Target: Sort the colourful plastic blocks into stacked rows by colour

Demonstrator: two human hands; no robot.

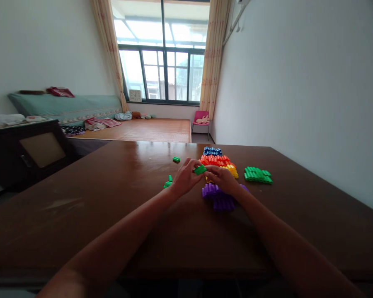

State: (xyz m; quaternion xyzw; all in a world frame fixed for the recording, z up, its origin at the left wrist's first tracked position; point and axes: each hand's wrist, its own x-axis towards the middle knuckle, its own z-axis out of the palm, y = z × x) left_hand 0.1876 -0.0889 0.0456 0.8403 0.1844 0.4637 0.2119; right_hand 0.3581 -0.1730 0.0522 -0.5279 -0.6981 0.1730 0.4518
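My left hand [185, 178] pinches a small green plastic toy piece [200, 169] above the table. The fingertips of my right hand [225, 180] close on the piece's other end. Below and behind my right hand are joined rows of yellow pieces [233, 170], red-orange pieces [216, 159] and blue pieces [212, 151]. A purple group [222, 200] lies nearer to me, partly hidden under my right wrist. To the right sits a joined green block of pieces [257, 175]. Several loose green pieces [168, 183] are beside my left wrist, and a single green piece [176, 159] lies farther back.
The dark brown table [112, 198] is wide and glossy. Beyond it stand a bed [161, 128] with cloths on it, a pink chair [201, 116] and a window with curtains. A dark cabinet [9, 145] is at the left, a white wall at the right.
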